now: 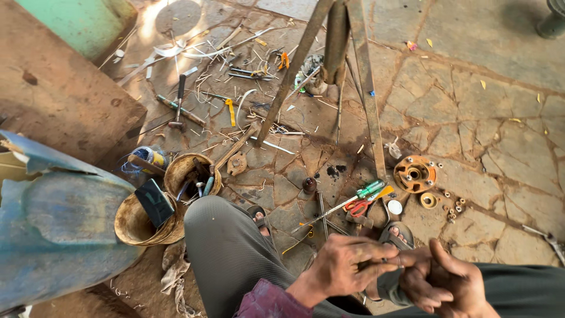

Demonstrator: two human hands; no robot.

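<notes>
We pinch a small metal ring (399, 259), hard to make out, between the fingers of our left hand (344, 265) and right hand (444, 282); it looks light, stiff and easily dropped, best held by its rim. Beyond the ring lie red-handled scissors (358, 206) and an orange hub flange (415, 174) on the stone floor (471, 118).

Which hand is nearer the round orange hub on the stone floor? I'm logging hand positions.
Right. The right hand sits below the orange hub, slightly to its right; the left hand is farther off, down and to the hub's left.
</notes>
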